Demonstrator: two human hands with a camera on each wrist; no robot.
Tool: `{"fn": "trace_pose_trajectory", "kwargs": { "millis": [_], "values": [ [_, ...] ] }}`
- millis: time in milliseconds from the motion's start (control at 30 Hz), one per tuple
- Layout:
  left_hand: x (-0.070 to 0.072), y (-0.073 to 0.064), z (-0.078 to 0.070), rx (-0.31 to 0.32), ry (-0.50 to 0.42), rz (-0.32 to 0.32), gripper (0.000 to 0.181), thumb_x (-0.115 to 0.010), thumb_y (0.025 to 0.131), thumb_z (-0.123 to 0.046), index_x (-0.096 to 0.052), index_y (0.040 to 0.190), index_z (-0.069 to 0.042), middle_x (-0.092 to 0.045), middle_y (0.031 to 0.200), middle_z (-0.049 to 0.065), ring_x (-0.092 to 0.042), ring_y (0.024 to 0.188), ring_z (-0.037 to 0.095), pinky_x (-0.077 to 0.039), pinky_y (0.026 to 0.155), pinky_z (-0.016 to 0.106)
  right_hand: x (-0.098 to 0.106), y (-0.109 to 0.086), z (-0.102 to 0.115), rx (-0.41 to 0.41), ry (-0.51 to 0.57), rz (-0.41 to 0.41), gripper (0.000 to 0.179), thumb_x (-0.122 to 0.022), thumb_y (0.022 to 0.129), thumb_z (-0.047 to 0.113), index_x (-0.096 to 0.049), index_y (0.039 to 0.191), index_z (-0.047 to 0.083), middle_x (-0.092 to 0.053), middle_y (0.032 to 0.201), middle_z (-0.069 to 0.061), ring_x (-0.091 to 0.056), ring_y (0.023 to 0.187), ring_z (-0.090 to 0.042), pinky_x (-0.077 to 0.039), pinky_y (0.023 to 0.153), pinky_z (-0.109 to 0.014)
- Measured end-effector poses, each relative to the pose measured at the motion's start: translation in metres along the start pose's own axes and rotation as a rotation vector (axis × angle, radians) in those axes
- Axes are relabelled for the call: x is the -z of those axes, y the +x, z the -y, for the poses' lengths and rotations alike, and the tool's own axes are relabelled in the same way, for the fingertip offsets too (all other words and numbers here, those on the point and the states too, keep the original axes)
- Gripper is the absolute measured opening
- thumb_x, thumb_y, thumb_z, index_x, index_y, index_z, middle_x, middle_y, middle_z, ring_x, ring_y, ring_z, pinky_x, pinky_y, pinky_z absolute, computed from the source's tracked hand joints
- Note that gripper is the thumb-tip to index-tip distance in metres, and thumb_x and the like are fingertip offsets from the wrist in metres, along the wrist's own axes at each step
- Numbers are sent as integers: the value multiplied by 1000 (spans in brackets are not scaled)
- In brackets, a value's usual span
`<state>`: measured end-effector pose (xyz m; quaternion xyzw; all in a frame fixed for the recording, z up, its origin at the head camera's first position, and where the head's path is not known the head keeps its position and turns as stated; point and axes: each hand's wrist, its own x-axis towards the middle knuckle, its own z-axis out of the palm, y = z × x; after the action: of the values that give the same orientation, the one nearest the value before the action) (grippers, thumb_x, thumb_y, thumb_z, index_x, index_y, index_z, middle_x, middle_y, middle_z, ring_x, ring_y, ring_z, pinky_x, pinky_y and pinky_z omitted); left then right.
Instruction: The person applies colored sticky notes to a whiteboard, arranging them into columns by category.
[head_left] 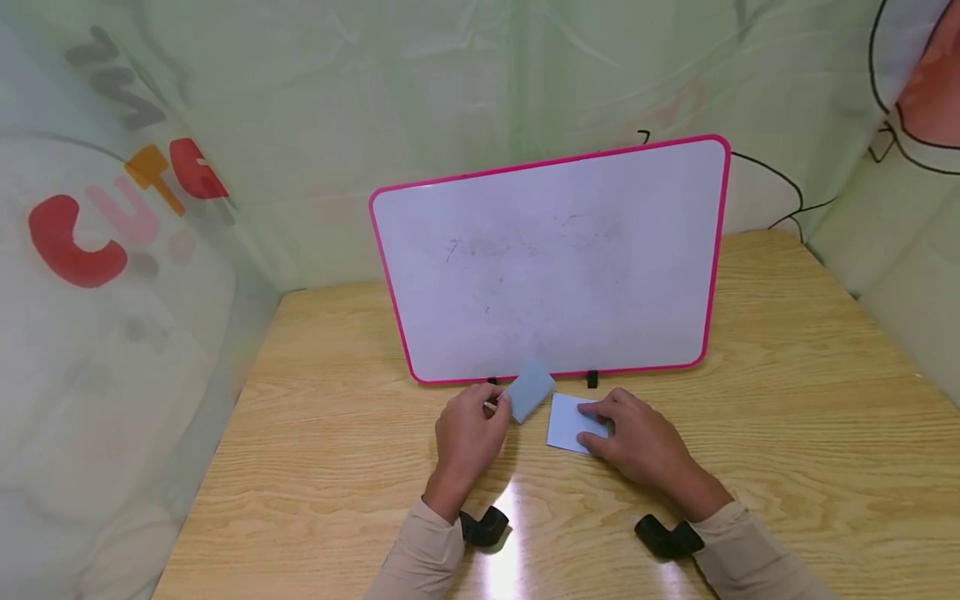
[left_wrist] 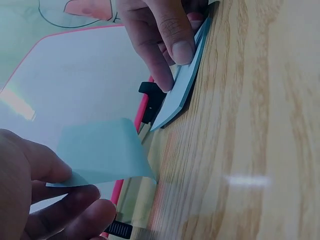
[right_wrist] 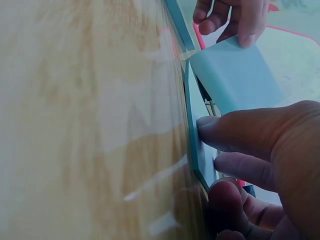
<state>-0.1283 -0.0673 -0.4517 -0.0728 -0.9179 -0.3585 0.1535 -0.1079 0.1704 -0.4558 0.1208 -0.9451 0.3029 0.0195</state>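
Observation:
My left hand (head_left: 468, 427) pinches a light blue sticky note (head_left: 529, 393) by its left edge, between thumb and fingers. The note is raised and tilted in front of the whiteboard, its far edge curling in the left wrist view. A pad of blue sticky notes (head_left: 566, 423) lies on the table just to the right. My right hand (head_left: 637, 437) holds the pad at its right side, thumb and index fingertip pressing on the top sheet. In the right wrist view the other fingers curl by the pad's edge.
A whiteboard (head_left: 555, 275) with a pink frame and faint smudges leans at the back of the wooden table (head_left: 322, 433). A small black foot (head_left: 592, 379) shows under its lower edge. Printed cloth (head_left: 465, 92) hangs behind. Black wrist mounts (head_left: 486, 527) sit on both forearms.

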Motion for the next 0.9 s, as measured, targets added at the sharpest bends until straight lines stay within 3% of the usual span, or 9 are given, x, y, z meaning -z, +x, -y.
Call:
{"fn": "trace_pose_trajectory", "kwargs": {
  "millis": [167,400,633,900],
  "values": [
    [2,-2,0,-63,-39,-32,9,-70,92,-20,-78,93,-15,-71,83,-5,-66,69,7,-49,58,27,0,1,0,2,-2,0,41,-81,81,24,-75,117,5,-54,88,3,-48,73,-11,-40,62,-30],
    [1,-1,3,-129,-188,-57,9,-74,88,-6,-77,96,-8,-74,91,3,-69,67,10,-55,64,24,1,-1,1,-4,0,-12,39,-82,81,23,-76,116,6,-55,88,3,-49,73,-11,-41,62,-30],
    [2,0,5,-157,-249,-51,9,-72,87,-2,-75,93,-8,-73,89,3,-67,68,8,-55,64,22,0,0,0,0,-2,-4,40,-81,82,24,-75,116,5,-54,87,3,-47,71,-10,-40,61,-29],
    [4,-1,6,-229,-317,-78,8,-69,88,-1,-73,91,-8,-69,90,4,-69,71,11,-56,65,24,-3,0,-2,4,-8,-16,39,-81,81,24,-76,115,6,-52,85,4,-47,71,-11,-40,61,-29]
  ]
}}
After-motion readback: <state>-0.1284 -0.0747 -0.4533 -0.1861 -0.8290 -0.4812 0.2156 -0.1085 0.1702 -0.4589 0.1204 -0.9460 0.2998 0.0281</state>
